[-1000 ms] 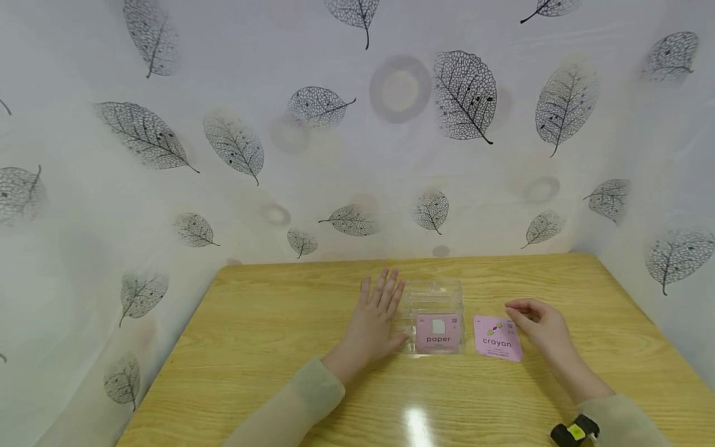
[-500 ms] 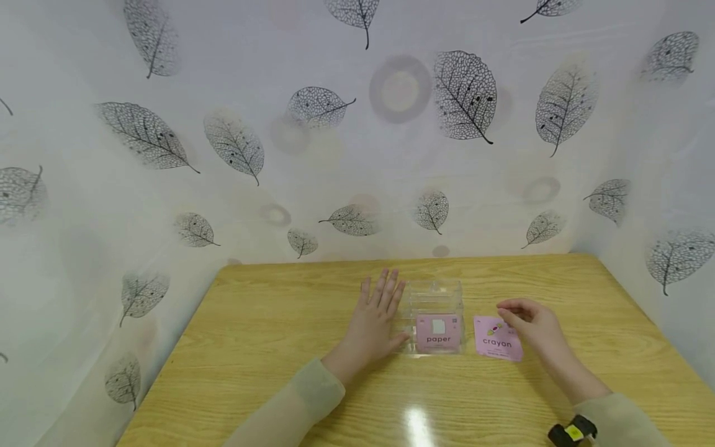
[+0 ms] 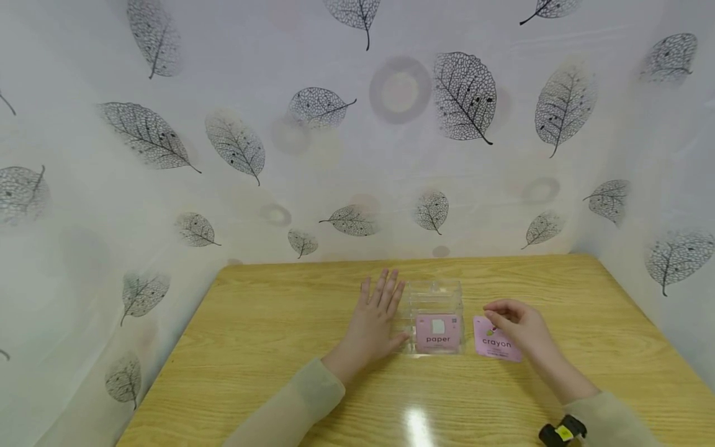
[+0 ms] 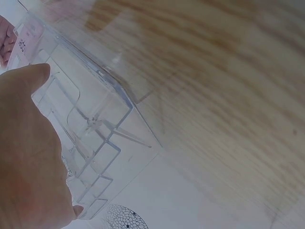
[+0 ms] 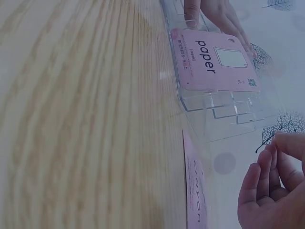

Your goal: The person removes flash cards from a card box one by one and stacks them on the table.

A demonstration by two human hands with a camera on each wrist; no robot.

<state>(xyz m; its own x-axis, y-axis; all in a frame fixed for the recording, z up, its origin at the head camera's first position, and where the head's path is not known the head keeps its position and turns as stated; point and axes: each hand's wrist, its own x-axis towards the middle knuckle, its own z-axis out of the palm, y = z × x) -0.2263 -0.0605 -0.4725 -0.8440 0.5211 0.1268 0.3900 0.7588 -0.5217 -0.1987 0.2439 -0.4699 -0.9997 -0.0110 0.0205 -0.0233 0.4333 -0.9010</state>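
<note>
A clear stepped plastic holder point(image 3: 436, 302) stands on the table, with a pink "paper" card point(image 3: 438, 343) upright in its front slot. My left hand point(image 3: 373, 326) lies along the holder's left side, fingers straight and spread, the thumb against the plastic. To the right of the holder is a pink "crayon" card point(image 3: 497, 349). Over that card's upper right part is my right hand point(image 3: 522, 326), fingers bent and thumb near the index finger, hiding part of the crayon picture. In the right wrist view the fingertips point(image 5: 252, 171) hold nothing and appear apart from the crayon card point(image 5: 195, 191).
A wood-grain table point(image 3: 268, 323) carries everything. Behind it and at the sides hangs a pale cloth point(image 3: 335, 167) printed with leaves. A black strap device point(image 3: 563, 429) with a yellow label sits at the right wrist.
My right hand has moved left, from beside the crayon card to over its upper part. The left hand, the holder and both cards stay where they were.
</note>
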